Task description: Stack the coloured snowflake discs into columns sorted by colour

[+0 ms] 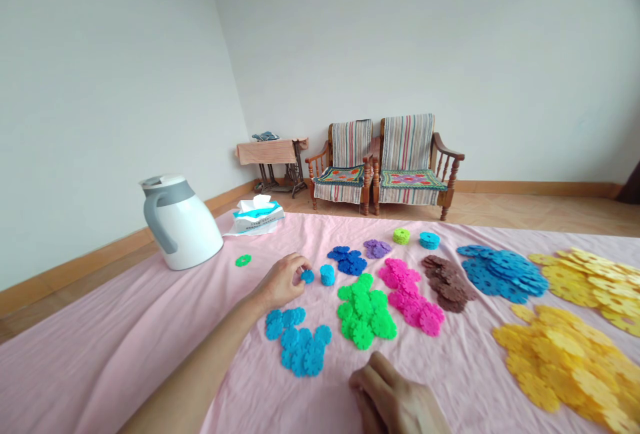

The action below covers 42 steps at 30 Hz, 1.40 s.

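My left hand (286, 281) pinches a small blue notched plastic disc (307, 277) between thumb and fingers. Just right of it stands a short stack of light blue discs (327, 275). Nearer to me lies a loose spread of light blue discs (303, 351). My right hand (395, 397) rests at the near edge of view with its fingers curled together; anything inside them is hidden. Directly beyond it is a heap of green discs (364, 314), with pink discs (411, 297) to the right. Dark blue discs (347, 261) lie past the light blue stack.
Pink cloth (125, 354) covers the surface. A white jug (187, 231), a tissue box (257, 215) and one green disc (243, 261) are on the left. Purple (377, 249), brown (445, 284), blue (505, 274) and yellow discs (565, 354) lie rightward. Two chairs (385, 167) stand beyond.
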Available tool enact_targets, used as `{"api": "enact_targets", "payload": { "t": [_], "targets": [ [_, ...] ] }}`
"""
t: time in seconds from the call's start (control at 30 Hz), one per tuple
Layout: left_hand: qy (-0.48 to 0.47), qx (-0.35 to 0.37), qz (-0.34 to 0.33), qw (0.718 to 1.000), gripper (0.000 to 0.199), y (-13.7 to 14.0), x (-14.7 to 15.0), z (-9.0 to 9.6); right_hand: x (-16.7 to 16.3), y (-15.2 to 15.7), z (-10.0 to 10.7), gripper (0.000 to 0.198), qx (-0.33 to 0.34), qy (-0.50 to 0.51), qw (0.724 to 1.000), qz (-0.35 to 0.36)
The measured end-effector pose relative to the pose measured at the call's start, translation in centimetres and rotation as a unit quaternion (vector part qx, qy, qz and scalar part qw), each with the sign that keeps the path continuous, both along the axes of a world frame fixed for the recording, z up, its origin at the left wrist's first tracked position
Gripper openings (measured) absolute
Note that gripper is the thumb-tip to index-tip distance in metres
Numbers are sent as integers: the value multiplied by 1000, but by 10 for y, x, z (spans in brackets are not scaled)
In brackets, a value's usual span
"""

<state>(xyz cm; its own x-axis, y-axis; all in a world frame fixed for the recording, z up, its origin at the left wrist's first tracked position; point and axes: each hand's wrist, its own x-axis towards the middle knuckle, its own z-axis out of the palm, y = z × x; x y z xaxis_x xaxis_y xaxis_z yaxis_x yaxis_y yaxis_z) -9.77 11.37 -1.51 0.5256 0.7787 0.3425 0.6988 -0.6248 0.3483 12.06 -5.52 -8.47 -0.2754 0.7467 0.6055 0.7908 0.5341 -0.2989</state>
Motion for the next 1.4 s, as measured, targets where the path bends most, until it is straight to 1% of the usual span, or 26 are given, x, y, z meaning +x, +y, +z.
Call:
{"api": "enact_targets", "payload": {
  "t": [0.2, 0.47, 0.57, 0.73, 0.97, 1.07, 1.13, 1.17, 1.23, 1.27, 1.33, 1.4],
  "targets": [
    [3, -3, -2, 1000, 33, 1, 0, -1, 1, 0, 2, 34, -11, -1, 1000, 10],
    [-11, 3, -8, 1000, 33, 2, -2, -2, 2, 1, 0, 36, -14, -1, 1000, 11],
    [-22, -11, -1, 1000, 32, 2, -4, -3, 2, 0, 0, 35, -17, 1, 1000, 12],
    [-35, -55, 31, 997, 34, 4, -5, -5, 2, 0, 2, 34, -23, 5, 1000, 17],
    [-47, -76, 29, 996, 36, 5, -5, -8, 2, 0, 2, 35, -18, 10, 1000, 17],
    [-40, -56, 28, 997, 34, 1, -5, 0, 2, 0, 2, 35, -17, 8, 1000, 16],
    [-23, -37, 25, 999, 23, -5, -5, 10, 3, 0, 3, 36, -24, 4, 999, 21],
    [-9, -40, 19, 999, 15, -8, -5, 16, 3, 0, 3, 36, -27, 2, 999, 24],
    [30, -96, -7, 995, 4, -17, -5, 27, 3, 0, 3, 36, -27, 0, 999, 25],
    [54, -136, -23, 989, 4, -21, -5, 31, 3, 0, 3, 35, -23, 0, 999, 22],
    [106, -193, -46, 974, 13, -30, -4, 39, 2, 0, 3, 33, -10, 2, 1000, 11],
    [150, -199, -47, 967, 22, -37, -2, 43, 1, -1, 4, 31, 2, 3, 1000, 2]
  ]
}}
